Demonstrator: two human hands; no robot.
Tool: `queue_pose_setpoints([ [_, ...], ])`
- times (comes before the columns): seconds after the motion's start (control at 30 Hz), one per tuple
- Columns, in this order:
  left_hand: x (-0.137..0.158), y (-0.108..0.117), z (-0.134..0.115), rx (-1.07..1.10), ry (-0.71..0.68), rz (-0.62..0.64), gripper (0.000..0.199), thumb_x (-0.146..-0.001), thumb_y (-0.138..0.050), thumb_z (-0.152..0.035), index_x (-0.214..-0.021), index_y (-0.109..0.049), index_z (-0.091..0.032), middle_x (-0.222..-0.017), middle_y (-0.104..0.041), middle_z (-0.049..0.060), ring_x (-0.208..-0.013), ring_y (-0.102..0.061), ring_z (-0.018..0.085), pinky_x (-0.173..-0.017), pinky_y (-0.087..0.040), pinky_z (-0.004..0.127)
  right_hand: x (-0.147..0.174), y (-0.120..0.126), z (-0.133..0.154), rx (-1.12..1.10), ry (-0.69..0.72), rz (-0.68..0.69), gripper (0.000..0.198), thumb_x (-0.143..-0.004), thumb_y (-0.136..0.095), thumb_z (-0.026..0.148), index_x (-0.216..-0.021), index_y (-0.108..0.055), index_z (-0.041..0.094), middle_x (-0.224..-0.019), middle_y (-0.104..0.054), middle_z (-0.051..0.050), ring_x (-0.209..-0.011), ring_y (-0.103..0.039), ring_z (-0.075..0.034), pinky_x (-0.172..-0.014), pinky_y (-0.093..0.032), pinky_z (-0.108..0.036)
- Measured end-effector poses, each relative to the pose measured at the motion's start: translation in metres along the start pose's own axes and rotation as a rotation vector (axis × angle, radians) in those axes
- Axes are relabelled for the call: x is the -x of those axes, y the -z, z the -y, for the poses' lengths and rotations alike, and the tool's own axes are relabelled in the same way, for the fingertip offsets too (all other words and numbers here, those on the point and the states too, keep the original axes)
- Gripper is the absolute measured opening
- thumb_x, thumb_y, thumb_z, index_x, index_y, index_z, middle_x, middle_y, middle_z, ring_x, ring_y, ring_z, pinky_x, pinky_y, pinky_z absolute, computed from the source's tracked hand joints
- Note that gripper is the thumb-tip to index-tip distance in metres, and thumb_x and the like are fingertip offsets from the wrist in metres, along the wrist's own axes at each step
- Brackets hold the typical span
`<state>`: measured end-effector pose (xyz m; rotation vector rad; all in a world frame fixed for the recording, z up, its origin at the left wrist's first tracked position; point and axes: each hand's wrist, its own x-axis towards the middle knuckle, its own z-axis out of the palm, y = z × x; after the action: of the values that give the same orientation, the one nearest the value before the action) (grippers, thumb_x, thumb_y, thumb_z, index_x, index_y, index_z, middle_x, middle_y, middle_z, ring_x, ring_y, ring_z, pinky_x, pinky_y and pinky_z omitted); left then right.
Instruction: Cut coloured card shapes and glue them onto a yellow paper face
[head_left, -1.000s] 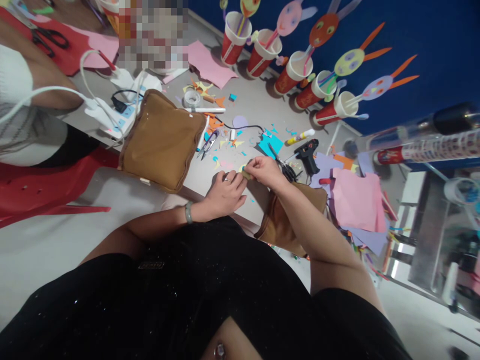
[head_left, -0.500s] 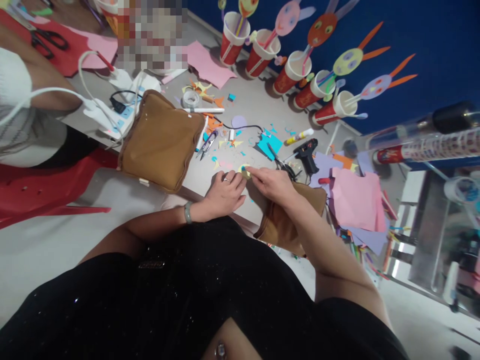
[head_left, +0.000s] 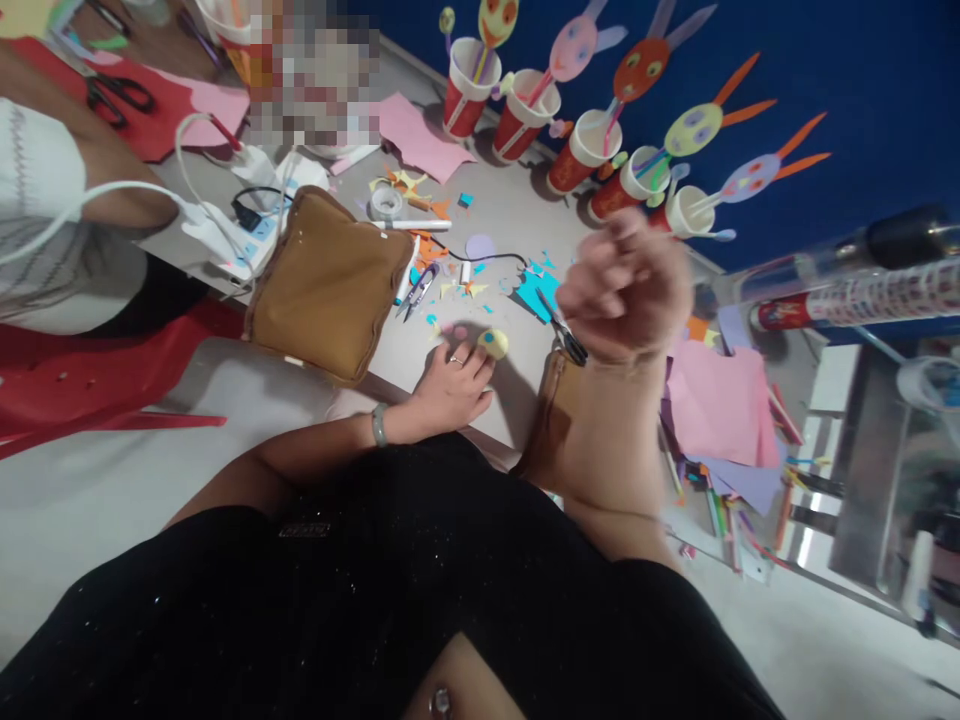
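Note:
My left hand point(head_left: 454, 388), with a ring and a bracelet, lies on the table edge with fingers spread. Its fingertips touch a small yellow paper disc point(head_left: 498, 346) that has a blue dot on it. My right hand point(head_left: 626, 285) is raised above the right side of the table, blurred, with its fingers curled in; whatever may be inside them is hidden. Below it lie black-handled scissors point(head_left: 571, 346) beside a cut piece of blue paper point(head_left: 537, 298). Purple thread snips point(head_left: 420, 292) and paper scraps are beyond my left hand.
Red-and-white paper cups point(head_left: 469, 95) with paper animal faces line the blue wall. A brown cushion point(head_left: 326, 285) sits at the table's left edge, by a power strip point(head_left: 259, 235). Pink paper sheets point(head_left: 712, 400) lie at the right. Another person's arm point(head_left: 124, 205) is at the left.
My right hand has left the yellow disc and risen up and to the right, now covering the glue gun. My left hand stays by the disc.

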<state>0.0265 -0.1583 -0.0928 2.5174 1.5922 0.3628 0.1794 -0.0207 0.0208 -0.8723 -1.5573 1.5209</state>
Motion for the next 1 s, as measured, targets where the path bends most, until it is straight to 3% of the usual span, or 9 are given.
queue_pose_setpoints([
  [0.07, 0.0, -0.001, 0.0, 0.004, -0.013, -0.011, 0.055, -0.101, -0.041, -0.04, -0.143, -0.055, -0.008, -0.144, -0.057, 0.022, -0.13, -0.049, 0.037, -0.101, -0.038, 0.053, -0.004, -0.01, -0.005, -0.114, 0.062, -0.15, 0.034, -0.089, -0.054, 0.065, -0.103, -0.071, 0.038, -0.074, -0.06, 0.001, -0.049, -0.037, -0.012, -0.046, -0.031, -0.028],
  [0.1, 0.0, -0.001, 0.0, 0.001, -0.016, -0.018, 0.055, -0.101, -0.041, -0.04, -0.143, -0.056, -0.007, -0.143, -0.057, 0.022, -0.13, -0.05, 0.037, -0.101, -0.038, 0.053, -0.004, -0.018, -0.015, -0.057, 0.006, -0.122, 0.033, -0.089, -0.056, 0.062, -0.101, -0.071, 0.035, -0.075, -0.062, 0.001, -0.051, -0.041, -0.012, -0.048, -0.034, -0.029],
  [0.2, 0.0, -0.002, 0.0, -0.016, -0.018, -0.041, 0.053, -0.101, -0.041, -0.039, -0.139, -0.059, -0.007, -0.139, -0.06, 0.023, -0.128, -0.051, 0.038, -0.102, -0.037, 0.056, -0.007, -0.047, -0.055, 0.318, -0.169, 0.112, 0.024, -0.083, -0.07, 0.046, -0.092, -0.072, 0.024, -0.078, -0.068, -0.002, -0.063, -0.056, -0.014, -0.061, -0.046, -0.03],
  [0.23, 0.0, -0.003, 0.0, -0.017, -0.022, -0.05, 0.051, -0.101, -0.041, -0.038, -0.136, -0.062, -0.007, -0.136, -0.062, 0.023, -0.128, -0.051, 0.039, -0.103, -0.037, 0.056, -0.008, -0.056, -0.068, 0.464, -0.183, 0.21, 0.018, -0.081, -0.071, 0.037, -0.088, -0.073, 0.021, -0.082, -0.072, -0.004, -0.07, -0.06, -0.016, -0.068, -0.048, -0.031],
  [0.33, 0.0, -0.004, 0.0, -0.006, -0.025, -0.07, 0.047, -0.102, -0.041, -0.037, -0.131, -0.066, -0.009, -0.131, -0.065, 0.021, -0.129, -0.051, 0.038, -0.104, -0.036, 0.056, -0.017, -0.07, -0.09, 0.803, -0.139, 0.281, 0.014, -0.081, -0.064, 0.02, -0.087, -0.077, 0.018, -0.092, -0.077, -0.007, -0.082, -0.066, -0.019, -0.079, -0.049, -0.032],
  [0.43, 0.001, -0.004, -0.001, -0.007, -0.015, -0.073, 0.049, -0.102, -0.042, -0.037, -0.134, -0.063, -0.008, -0.134, -0.064, 0.022, -0.13, -0.051, 0.038, -0.102, -0.037, 0.054, -0.028, -0.073, -0.09, 0.948, -0.111, 0.3, 0.022, -0.084, -0.06, 0.016, -0.094, -0.079, 0.018, -0.092, -0.079, -0.006, -0.084, -0.067, -0.02, -0.078, -0.048, -0.03],
  [0.67, 0.002, -0.001, -0.001, -0.03, -0.019, -0.057, 0.052, -0.102, -0.039, -0.038, -0.138, -0.059, -0.005, -0.14, -0.06, 0.023, -0.132, -0.049, 0.037, -0.102, -0.036, 0.054, -0.046, -0.084, -0.071, 1.223, -0.113, 0.492, 0.025, -0.086, -0.06, 0.017, -0.099, -0.081, 0.019, -0.096, -0.079, -0.008, -0.092, -0.069, -0.024, -0.078, -0.046, -0.032],
  [1.0, 0.001, 0.002, -0.002, -0.011, -0.007, -0.048, 0.052, -0.101, -0.041, -0.037, -0.138, -0.06, -0.006, -0.14, -0.06, 0.022, -0.132, -0.048, 0.037, -0.103, -0.037, 0.054, -0.049, -0.095, -0.062, 1.408, -0.103, 0.64, 0.031, -0.091, -0.055, 0.019, -0.11, -0.081, 0.018, -0.106, -0.079, -0.013, -0.103, -0.069, -0.028, -0.084, -0.049, -0.036],
])
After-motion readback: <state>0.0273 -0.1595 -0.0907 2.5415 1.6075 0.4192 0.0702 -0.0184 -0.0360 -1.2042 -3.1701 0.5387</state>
